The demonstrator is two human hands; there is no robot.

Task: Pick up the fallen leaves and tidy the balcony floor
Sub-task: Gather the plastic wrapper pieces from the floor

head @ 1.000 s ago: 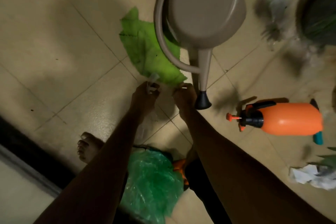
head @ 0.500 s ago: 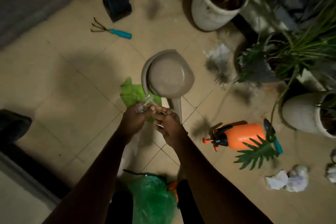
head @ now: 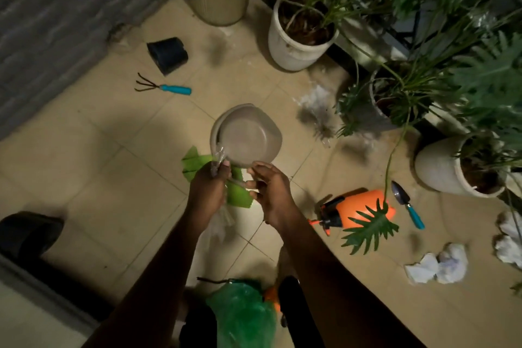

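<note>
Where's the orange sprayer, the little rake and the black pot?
Sprayer [head: 357, 202]: head view, on its orange tank.
Rake [head: 175, 89]: head view, on its blue handle.
Black pot [head: 168, 55]: head view, on its side wall.

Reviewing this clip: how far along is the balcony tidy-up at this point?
Done: nothing visibly; a green bag sits at the person's feet. In hand: the left hand grips clear plastic; the right hand curls beside it, hold unclear. Left: the green leaf by the watering can, crumpled paper, white fluff, the hand rake and tipped black pot all look uncollected.
</note>
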